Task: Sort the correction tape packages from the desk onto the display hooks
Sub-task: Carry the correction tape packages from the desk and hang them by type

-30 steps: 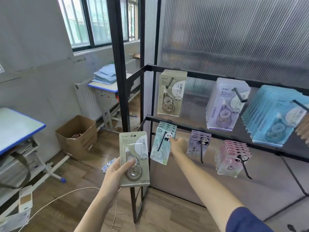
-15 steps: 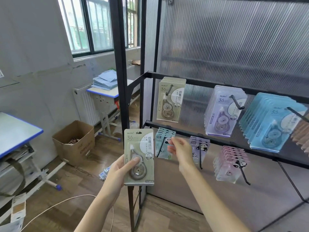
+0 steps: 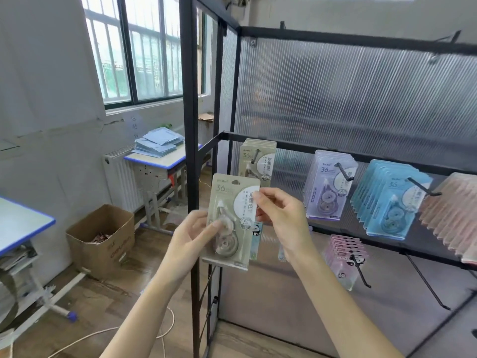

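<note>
Held package (image 3: 232, 218) before rack (image 3: 335, 148), hands (image 3: 191, 239) either side

A beige package (image 3: 233, 218) stands upright, held in front of a beige stack (image 3: 259, 161) hanging on a hook (image 3: 255, 155).

The black rack (image 3: 335, 147) carries hooks (image 3: 343, 171) hung with package stacks (image 3: 329, 187) (beige, lilac, blue, pink).
</note>
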A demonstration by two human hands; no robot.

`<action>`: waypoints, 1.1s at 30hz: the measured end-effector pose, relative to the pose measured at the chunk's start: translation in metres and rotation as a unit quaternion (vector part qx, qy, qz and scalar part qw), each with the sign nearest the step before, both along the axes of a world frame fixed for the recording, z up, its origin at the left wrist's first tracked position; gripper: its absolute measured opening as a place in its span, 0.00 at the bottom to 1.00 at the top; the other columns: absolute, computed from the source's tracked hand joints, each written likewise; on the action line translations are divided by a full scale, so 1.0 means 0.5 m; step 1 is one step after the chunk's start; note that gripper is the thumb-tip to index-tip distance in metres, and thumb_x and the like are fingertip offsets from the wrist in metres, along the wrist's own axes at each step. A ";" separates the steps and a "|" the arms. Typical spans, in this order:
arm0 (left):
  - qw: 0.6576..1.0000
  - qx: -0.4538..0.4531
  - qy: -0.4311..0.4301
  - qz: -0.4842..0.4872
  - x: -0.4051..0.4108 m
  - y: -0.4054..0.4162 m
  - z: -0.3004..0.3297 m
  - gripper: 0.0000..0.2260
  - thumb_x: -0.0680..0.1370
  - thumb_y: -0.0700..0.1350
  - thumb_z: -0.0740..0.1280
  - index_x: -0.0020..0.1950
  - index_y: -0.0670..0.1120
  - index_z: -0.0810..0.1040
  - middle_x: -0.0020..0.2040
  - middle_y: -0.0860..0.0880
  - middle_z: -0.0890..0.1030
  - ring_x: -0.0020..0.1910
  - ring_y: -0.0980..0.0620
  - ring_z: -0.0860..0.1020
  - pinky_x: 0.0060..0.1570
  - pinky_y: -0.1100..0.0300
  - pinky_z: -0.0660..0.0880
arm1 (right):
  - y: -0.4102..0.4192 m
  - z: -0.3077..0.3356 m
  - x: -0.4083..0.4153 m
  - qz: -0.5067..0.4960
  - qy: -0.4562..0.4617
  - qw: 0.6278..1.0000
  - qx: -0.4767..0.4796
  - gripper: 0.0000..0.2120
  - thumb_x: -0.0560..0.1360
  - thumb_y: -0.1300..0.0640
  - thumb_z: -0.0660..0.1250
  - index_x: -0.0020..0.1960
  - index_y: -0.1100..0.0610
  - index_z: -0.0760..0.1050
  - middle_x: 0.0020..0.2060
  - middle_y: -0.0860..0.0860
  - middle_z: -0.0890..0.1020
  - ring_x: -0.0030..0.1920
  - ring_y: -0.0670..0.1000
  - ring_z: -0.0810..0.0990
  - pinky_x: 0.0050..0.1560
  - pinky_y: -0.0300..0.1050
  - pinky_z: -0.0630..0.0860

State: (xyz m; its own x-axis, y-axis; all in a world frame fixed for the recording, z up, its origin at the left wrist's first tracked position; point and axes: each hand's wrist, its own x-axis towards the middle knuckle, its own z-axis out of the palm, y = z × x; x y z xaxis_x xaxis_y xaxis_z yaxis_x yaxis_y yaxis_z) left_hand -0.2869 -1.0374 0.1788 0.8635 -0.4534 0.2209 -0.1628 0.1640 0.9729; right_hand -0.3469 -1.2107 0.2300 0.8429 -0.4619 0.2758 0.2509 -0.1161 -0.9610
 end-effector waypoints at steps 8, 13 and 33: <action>0.948 0.128 -0.206 0.207 0.083 0.006 0.018 0.28 0.79 0.42 0.67 0.77 0.50 0.63 0.76 0.52 0.64 0.75 0.55 0.63 0.73 0.49 0.65 | -0.046 0.042 0.036 -0.080 -0.037 0.995 -0.053 0.05 0.77 0.58 0.67 0.51 0.57 0.81 0.42 0.53 0.84 0.37 0.44 0.80 0.38 0.36 0.78; 0.951 0.156 -0.188 0.193 0.089 -0.021 0.005 0.29 0.80 0.40 0.66 0.79 0.49 0.60 0.79 0.55 0.58 0.77 0.55 0.60 0.74 0.46 0.63 | -0.063 0.035 0.067 -0.102 -0.017 0.990 -0.092 0.05 0.77 0.59 0.67 0.51 0.58 0.81 0.39 0.51 0.83 0.35 0.43 0.80 0.37 0.37 0.78; 0.931 0.186 -0.201 0.240 0.071 -0.031 -0.013 0.27 0.79 0.38 0.66 0.77 0.47 0.64 0.75 0.51 0.66 0.74 0.53 0.65 0.73 0.49 0.65 | -0.125 0.003 0.165 -0.211 0.029 0.967 -0.143 0.05 0.78 0.56 0.65 0.50 0.58 0.72 0.44 0.49 0.78 0.45 0.48 0.77 0.38 0.33 0.67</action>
State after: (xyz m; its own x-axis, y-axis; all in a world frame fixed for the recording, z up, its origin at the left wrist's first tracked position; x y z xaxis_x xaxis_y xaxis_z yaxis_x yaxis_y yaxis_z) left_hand -0.2515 -1.0529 0.1726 0.8677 -0.1458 0.4752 -0.4940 -0.3584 0.7921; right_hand -0.2646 -1.2731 0.2318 0.6138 -0.6797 0.4017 0.0709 -0.4593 -0.8855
